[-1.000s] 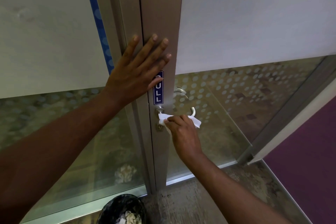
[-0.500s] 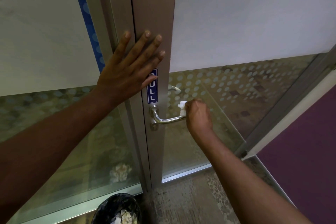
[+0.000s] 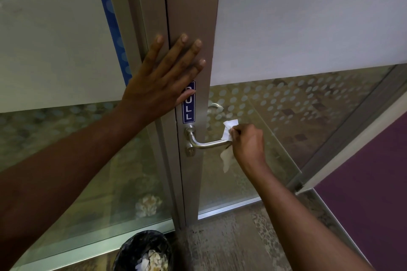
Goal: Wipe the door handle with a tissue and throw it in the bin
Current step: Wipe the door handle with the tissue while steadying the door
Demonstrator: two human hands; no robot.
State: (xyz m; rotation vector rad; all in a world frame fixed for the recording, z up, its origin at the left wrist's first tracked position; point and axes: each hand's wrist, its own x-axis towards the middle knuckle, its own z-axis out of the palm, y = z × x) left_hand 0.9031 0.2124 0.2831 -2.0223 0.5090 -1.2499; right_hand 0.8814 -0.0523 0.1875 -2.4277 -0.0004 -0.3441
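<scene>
- A blue sign (image 3: pixel 189 103) reading "PULL" runs down the metal door frame (image 3: pixel 193 17).
- Frosted glass panels (image 3: pixel 308 17) carry a dotted pattern lower down.
- A purple wall (image 3: pixel 374 182) stands at right.
- Patterned, worn floor (image 3: pixel 231 244) lies below.

Door handle (image 3: pixel 207 143) brushed metal, satin sheen; tissue (image 3: pixel 229 131) thin white paper; door frame (image 3: pixel 193 17) matt metal.

The worn, speckled floor (image 3: pixel 231 246) carried a black-lined bin (image 3: pixel 132 251) of crumpled paper at the near left, beside the door frame (image 3: pixel 191 182).
</scene>
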